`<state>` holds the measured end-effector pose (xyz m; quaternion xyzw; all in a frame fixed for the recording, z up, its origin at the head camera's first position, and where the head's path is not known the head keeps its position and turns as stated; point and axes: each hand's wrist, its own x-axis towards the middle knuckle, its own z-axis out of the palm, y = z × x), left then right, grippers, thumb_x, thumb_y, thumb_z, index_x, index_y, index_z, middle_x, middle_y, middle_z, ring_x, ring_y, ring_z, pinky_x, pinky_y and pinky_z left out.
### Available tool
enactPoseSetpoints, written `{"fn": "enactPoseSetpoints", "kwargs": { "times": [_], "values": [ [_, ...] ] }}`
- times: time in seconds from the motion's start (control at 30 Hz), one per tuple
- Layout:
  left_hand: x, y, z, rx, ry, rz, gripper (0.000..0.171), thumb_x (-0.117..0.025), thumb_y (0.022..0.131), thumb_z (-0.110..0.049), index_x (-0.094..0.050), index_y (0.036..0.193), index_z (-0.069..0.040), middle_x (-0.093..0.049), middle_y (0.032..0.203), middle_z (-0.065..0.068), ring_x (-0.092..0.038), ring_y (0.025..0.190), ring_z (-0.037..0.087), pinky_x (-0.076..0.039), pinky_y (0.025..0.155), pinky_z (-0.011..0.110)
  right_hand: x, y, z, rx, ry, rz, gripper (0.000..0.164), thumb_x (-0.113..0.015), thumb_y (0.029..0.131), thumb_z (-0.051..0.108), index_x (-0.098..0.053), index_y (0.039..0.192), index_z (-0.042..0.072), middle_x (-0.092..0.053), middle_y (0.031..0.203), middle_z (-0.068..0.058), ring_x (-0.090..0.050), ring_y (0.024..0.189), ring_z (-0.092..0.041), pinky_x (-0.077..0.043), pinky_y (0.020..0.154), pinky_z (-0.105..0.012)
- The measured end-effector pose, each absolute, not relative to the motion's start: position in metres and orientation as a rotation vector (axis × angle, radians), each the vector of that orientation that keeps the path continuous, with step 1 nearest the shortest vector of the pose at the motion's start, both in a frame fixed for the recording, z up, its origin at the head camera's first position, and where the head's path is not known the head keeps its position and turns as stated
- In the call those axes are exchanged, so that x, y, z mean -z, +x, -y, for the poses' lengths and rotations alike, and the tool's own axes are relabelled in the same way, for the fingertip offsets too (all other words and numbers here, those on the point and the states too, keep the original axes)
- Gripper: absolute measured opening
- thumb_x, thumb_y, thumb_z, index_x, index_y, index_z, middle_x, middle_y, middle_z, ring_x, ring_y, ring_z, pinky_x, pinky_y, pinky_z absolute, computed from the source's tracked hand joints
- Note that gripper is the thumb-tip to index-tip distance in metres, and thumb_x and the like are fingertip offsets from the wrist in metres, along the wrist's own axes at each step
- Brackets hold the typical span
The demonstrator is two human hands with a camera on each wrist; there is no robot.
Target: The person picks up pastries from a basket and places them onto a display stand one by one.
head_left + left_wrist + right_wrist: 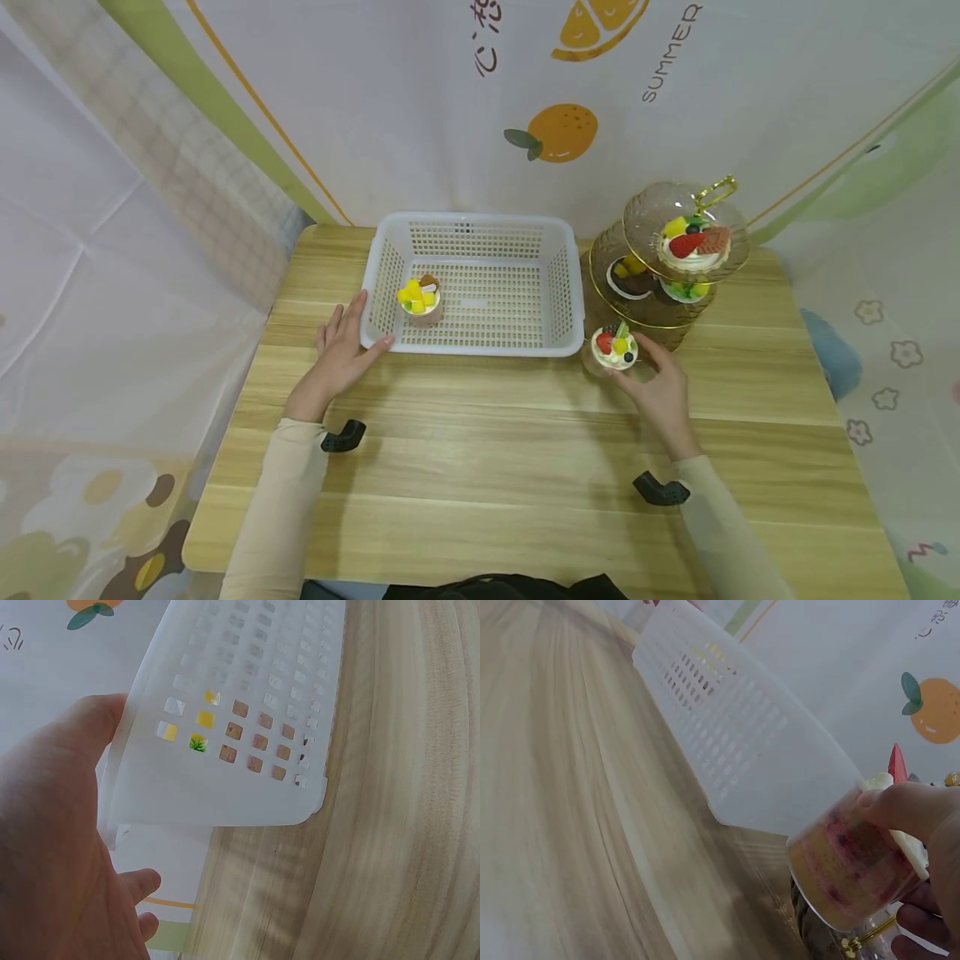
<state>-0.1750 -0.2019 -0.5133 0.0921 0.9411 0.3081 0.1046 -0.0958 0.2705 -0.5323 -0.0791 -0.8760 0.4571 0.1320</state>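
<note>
A white plastic basket (472,350) stands on the table, with a dessert cup (420,302) topped with yellow fruit cubes inside at its left. My left hand (343,354) rests on the basket's front left corner, thumb on the front rim and fingers along the left side. Just off the basket's front right corner, my right hand (660,387) grips a second dessert cup (855,862) between thumb and fingers. That cup has layered sponge and red filling, with cream, strawberry and berries on top. It is tilted in the right wrist view.
Behind my right hand stands a tiered cake stand (637,208) with a gold handle. A fruit tart (693,246) sits on its top tier, and more desserts, including a dark one (630,279), sit below. A printed curtain (420,108) hangs behind the wooden table (480,467).
</note>
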Motion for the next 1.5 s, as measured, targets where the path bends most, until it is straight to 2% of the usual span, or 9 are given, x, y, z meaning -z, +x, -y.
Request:
{"fn": "enactPoseSetpoints", "kwargs": {
  "times": [0.07, 0.3, 0.53, 0.67, 0.8, 0.93, 1.03, 1.2, 1.5],
  "values": [
    [0.514, -0.175, 0.202, -0.906, 0.272, -2.777, 0.09, -0.044, 0.099, -0.058, 0.014, 0.159, -0.027, -0.001, 0.168, 0.016, 0.01, 0.153, 0.044, 0.01, 0.115, 0.07, 0.535, -0.1, -0.271, -1.344, -0.221, 2.534, 0.069, -0.087, 0.073, 0.01, -0.059, 0.136, 0.006, -0.062, 0.134, -0.016, -0.056, 0.113, -0.019, -0.044, 0.101, -0.044],
    [0.514, -0.176, 0.201, -0.912, 0.276, -2.776, 0.089, -0.045, 0.099, -0.057, 0.014, 0.159, -0.027, -0.002, 0.168, 0.015, 0.01, 0.153, 0.045, 0.01, 0.115, 0.07, 0.543, -0.112, -0.274, -1.383, -0.237, 2.516, 0.066, -0.086, 0.075, 0.01, -0.06, 0.135, 0.007, -0.065, 0.128, -0.016, -0.051, 0.097, 0.003, -0.045, 0.093, -0.031],
    [0.515, -0.176, 0.202, -0.914, 0.274, -2.772, 0.089, -0.045, 0.099, -0.057, 0.014, 0.159, -0.027, -0.001, 0.168, 0.016, 0.011, 0.153, 0.044, 0.011, 0.115, 0.069, 0.544, -0.118, -0.274, -1.478, -0.291, 2.489, 0.064, -0.084, 0.077, 0.009, -0.059, 0.136, 0.005, -0.063, 0.131, -0.017, -0.051, 0.096, 0.001, -0.044, 0.086, -0.02],
    [0.516, -0.176, 0.202, -0.915, 0.27, -2.768, 0.089, -0.045, 0.099, -0.057, 0.014, 0.159, -0.027, -0.001, 0.168, 0.015, 0.012, 0.153, 0.044, 0.013, 0.115, 0.069, 0.541, -0.121, -0.273, -1.578, -0.337, 2.478, 0.063, -0.083, 0.079, 0.011, -0.058, 0.138, 0.007, -0.063, 0.134, -0.016, -0.052, 0.097, 0.006, -0.045, 0.084, -0.012],
    [0.516, -0.176, 0.203, -0.916, 0.268, -2.766, 0.089, -0.045, 0.099, -0.057, 0.014, 0.159, -0.027, -0.001, 0.168, 0.015, 0.011, 0.153, 0.044, 0.012, 0.115, 0.069, 0.54, -0.123, -0.276, -1.663, -0.379, 2.492, 0.064, -0.08, 0.083, 0.017, -0.055, 0.141, 0.008, -0.06, 0.139, -0.014, -0.06, 0.112, -0.006, -0.049, 0.092, -0.015],
    [0.516, -0.177, 0.203, -0.922, 0.271, -2.762, 0.09, -0.045, 0.099, -0.058, 0.015, 0.158, -0.027, 0.0, 0.169, 0.014, 0.013, 0.153, 0.042, 0.012, 0.115, 0.07, 0.542, -0.127, -0.279, -1.708, -0.45, 2.492, 0.064, -0.078, 0.085, 0.019, -0.052, 0.142, 0.004, -0.056, 0.143, -0.016, -0.057, 0.125, -0.022, -0.048, 0.091, -0.01],
    [0.516, -0.177, 0.203, -0.93, 0.271, -2.755, 0.09, -0.045, 0.099, -0.058, 0.016, 0.158, -0.027, 0.0, 0.169, 0.014, 0.015, 0.153, 0.041, 0.013, 0.115, 0.07, 0.544, -0.129, -0.279, -1.734, -0.501, 2.45, 0.062, -0.078, 0.085, 0.018, -0.053, 0.14, 0.001, -0.058, 0.14, -0.018, -0.059, 0.117, -0.014, -0.045, 0.081, -0.002],
    [0.517, -0.177, 0.204, -0.935, 0.268, -2.758, 0.09, -0.045, 0.099, -0.058, 0.015, 0.158, -0.028, -0.001, 0.168, 0.014, 0.014, 0.153, 0.041, 0.012, 0.115, 0.07, 0.548, -0.131, -0.279, -1.748, -0.521, 2.388, 0.061, -0.079, 0.084, 0.019, -0.055, 0.137, 0.001, -0.06, 0.136, -0.017, -0.058, 0.105, 0.001, -0.046, 0.083, -0.004],
    [0.518, -0.178, 0.204, -0.944, 0.278, -2.754, 0.09, -0.046, 0.099, -0.057, 0.015, 0.158, -0.027, 0.0, 0.169, 0.014, 0.015, 0.154, 0.04, 0.012, 0.115, 0.07, 0.554, -0.134, -0.279, -1.708, -0.522, 2.346, 0.058, -0.079, 0.084, 0.014, -0.056, 0.134, -0.002, -0.061, 0.132, -0.018, -0.055, 0.098, 0.005, -0.045, 0.083, -0.007]
  ]
}}
